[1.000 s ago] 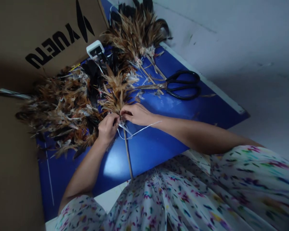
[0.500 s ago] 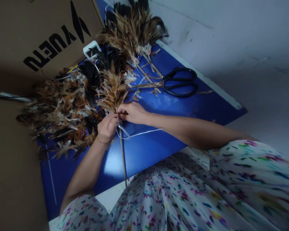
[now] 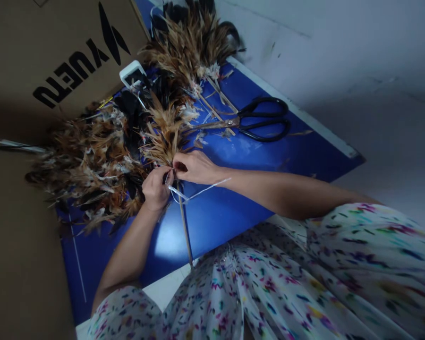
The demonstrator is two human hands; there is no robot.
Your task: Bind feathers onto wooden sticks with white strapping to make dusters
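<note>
Left hand, feather bundle, right hand: both hands at bundle's base.
Feather pile left of grip; left fingers pinched narrow; bundle just beyond grip, stick on near side; white string looped just below grip; right fingers pinched narrow too, exact thing between either hand's fingertips too small to tell; scissors beyond grip, to the right.

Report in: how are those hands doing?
Left hand, right hand together at base of feather bundle. White string crossing stick. Scissors apart from both hands.
</note>
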